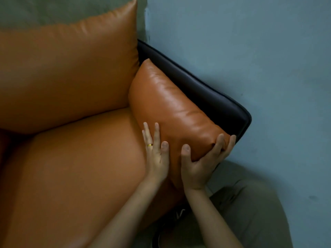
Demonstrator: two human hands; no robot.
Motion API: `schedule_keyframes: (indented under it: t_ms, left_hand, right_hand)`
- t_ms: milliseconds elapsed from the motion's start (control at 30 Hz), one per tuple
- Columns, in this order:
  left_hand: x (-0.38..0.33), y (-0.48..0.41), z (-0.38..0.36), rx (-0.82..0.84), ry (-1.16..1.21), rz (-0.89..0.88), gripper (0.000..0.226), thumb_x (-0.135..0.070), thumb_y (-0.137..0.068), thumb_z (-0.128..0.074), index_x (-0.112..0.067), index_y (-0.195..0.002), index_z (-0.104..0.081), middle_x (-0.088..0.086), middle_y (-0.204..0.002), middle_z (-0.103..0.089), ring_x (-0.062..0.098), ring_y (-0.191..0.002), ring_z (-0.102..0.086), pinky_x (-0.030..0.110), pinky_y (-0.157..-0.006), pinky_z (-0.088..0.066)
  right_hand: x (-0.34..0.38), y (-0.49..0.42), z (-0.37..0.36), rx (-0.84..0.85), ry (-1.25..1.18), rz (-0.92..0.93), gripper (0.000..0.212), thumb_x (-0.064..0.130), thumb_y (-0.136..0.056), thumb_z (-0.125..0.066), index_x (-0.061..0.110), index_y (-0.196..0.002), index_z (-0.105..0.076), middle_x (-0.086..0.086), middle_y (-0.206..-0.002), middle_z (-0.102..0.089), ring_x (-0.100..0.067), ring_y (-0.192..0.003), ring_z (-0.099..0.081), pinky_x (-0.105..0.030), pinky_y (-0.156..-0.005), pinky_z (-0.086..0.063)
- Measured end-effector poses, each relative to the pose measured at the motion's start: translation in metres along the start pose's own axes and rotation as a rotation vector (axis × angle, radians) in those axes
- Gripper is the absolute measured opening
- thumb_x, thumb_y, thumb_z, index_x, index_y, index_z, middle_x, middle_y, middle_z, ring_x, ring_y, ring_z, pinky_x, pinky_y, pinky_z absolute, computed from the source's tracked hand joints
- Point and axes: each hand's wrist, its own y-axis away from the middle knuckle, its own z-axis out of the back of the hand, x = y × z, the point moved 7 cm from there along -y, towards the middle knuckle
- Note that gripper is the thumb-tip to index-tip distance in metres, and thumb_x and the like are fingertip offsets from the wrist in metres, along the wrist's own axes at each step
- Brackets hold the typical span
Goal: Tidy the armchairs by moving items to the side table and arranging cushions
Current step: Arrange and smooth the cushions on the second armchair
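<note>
The orange leather armchair [100,126] fills most of the head view. Positions below are referenced to its dark armrest [211,97].

1. Back cushion [68,74]: stands upright, inboard of the armrest's rear end, and appears seated.
2. Seat cushion [77,176]: lies flat, inboard of and below the armrest. No loose items show on it.
3. Side cushion [170,111]: leans along the armrest's inner face, touching it. Its rear corner meets the back cushion.
4. Right hand [198,163]: grasps the side cushion's front corner, at the armrest's front end, thumb on the inner face and fingers curled round the outer one.
5. Left hand [157,158]: released and flat, straight fingers pressing the side cushion's lower inner face, inboard of the armrest. It wears a gold ring [150,145].

Progress, as a judgement: the cushion-arranging step is in hand on this chair and looks nearly finished. The side cushion only needs final seating. The side table and any other armchair are out of view, so that part cannot be assessed.

No brand, label or writing is legible.
</note>
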Motion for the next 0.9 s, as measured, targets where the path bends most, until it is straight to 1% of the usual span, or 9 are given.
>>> schedule_keyframes:
  t_ms: [33, 133, 267, 433, 500, 600, 700, 767, 900]
  left_hand:
    - [0.000, -0.006, -0.005, -0.015, 0.005, -0.003, 0.069, -0.076, -0.094, -0.016, -0.048, -0.157, -0.007, -0.013, -0.167, 0.016, 0.015, -0.155, 0.014, 0.046, -0.123, -0.006]
    - [0.006, -0.033, -0.011, -0.083, 0.005, -0.013, 0.070, -0.072, -0.097, -0.017, -0.039, -0.159, -0.013, -0.006, -0.169, 0.012, 0.020, -0.156, 0.008, 0.040, -0.125, -0.008]
    - [0.026, -0.065, -0.001, -0.021, -0.047, -0.005, 0.070, -0.068, -0.098, -0.019, -0.035, -0.159, -0.013, 0.000, -0.169, 0.010, 0.029, -0.156, 0.001, 0.052, -0.124, -0.017]
    - [0.030, -0.057, 0.020, 0.187, -0.188, 0.024, 0.067, -0.062, -0.100, -0.033, -0.039, -0.158, -0.007, 0.007, -0.169, 0.009, 0.026, -0.156, 0.000, 0.047, -0.124, -0.018]
    - [0.026, -0.038, 0.039, 0.219, -0.280, 0.060, 0.065, -0.053, -0.103, -0.040, -0.041, -0.158, -0.010, 0.001, -0.169, 0.007, 0.025, -0.156, 0.004, 0.045, -0.125, -0.013]
    - [0.024, 0.015, 0.089, 0.160, -0.388, 0.077, 0.063, -0.044, -0.104, -0.045, -0.045, -0.157, -0.011, -0.009, -0.169, 0.003, 0.016, -0.155, 0.006, 0.038, -0.123, -0.012]
    - [0.035, 0.085, 0.154, 0.066, -0.509, 0.179, 0.066, -0.041, -0.102, -0.050, -0.047, -0.156, -0.012, -0.020, -0.167, 0.003, 0.002, -0.152, 0.012, 0.032, -0.122, -0.010]
    - [0.047, 0.131, 0.201, -0.032, -0.579, 0.258, 0.063, -0.043, -0.101, -0.050, -0.047, -0.156, -0.018, -0.024, -0.165, 0.000, -0.003, -0.151, 0.013, 0.034, -0.122, -0.008]
    - [0.075, 0.211, 0.276, -0.133, -0.800, 0.446, 0.061, -0.056, -0.098, -0.039, -0.039, -0.156, -0.027, -0.021, -0.163, -0.008, 0.002, -0.152, 0.003, 0.040, -0.124, -0.005]
  right_hand:
    - [-0.003, -0.005, -0.007, -0.025, 0.000, 0.025, 0.079, 0.059, -0.090, -0.052, 0.023, -0.151, -0.016, -0.022, -0.161, -0.009, -0.016, -0.152, -0.013, -0.023, -0.117, -0.025]
    - [-0.013, -0.023, -0.042, -0.047, 0.034, 0.101, 0.078, 0.054, -0.090, -0.054, 0.017, -0.149, -0.020, -0.030, -0.157, -0.014, -0.036, -0.150, -0.019, -0.041, -0.122, -0.022]
    - [-0.021, -0.032, -0.081, -0.041, 0.111, 0.156, 0.077, 0.052, -0.089, -0.058, 0.020, -0.148, -0.021, -0.034, -0.152, -0.023, -0.047, -0.144, -0.027, -0.053, -0.119, -0.025]
    - [-0.013, -0.031, -0.066, -0.014, 0.089, 0.157, 0.077, 0.047, -0.091, -0.063, 0.016, -0.150, -0.025, -0.028, -0.156, -0.020, -0.044, -0.147, -0.024, -0.047, -0.122, -0.020]
    - [-0.015, -0.022, -0.057, 0.019, 0.099, 0.062, 0.079, 0.048, -0.094, -0.061, 0.015, -0.155, -0.023, -0.027, -0.161, -0.015, -0.041, -0.150, -0.019, -0.052, -0.122, -0.021]
    - [-0.010, 0.016, -0.037, 0.059, 0.059, -0.132, 0.081, 0.046, -0.098, -0.055, 0.025, -0.161, -0.008, -0.015, -0.167, -0.005, -0.032, -0.155, -0.011, -0.059, -0.119, -0.022]
    - [0.030, 0.081, -0.027, 0.220, 0.025, -0.073, 0.075, 0.024, -0.099, -0.055, 0.011, -0.160, -0.012, -0.015, -0.167, -0.009, -0.031, -0.155, -0.010, -0.063, -0.121, -0.013]
    - [0.061, 0.120, -0.036, 0.396, -0.035, 0.035, 0.072, 0.017, -0.095, -0.055, 0.011, -0.158, -0.020, -0.011, -0.167, -0.016, -0.029, -0.155, -0.012, -0.058, -0.124, -0.009]
    - [0.080, 0.193, -0.075, 0.839, -0.038, 0.181, 0.064, 0.032, -0.094, -0.048, 0.029, -0.155, -0.028, 0.001, -0.164, -0.026, -0.019, -0.155, -0.012, -0.055, -0.125, -0.007]
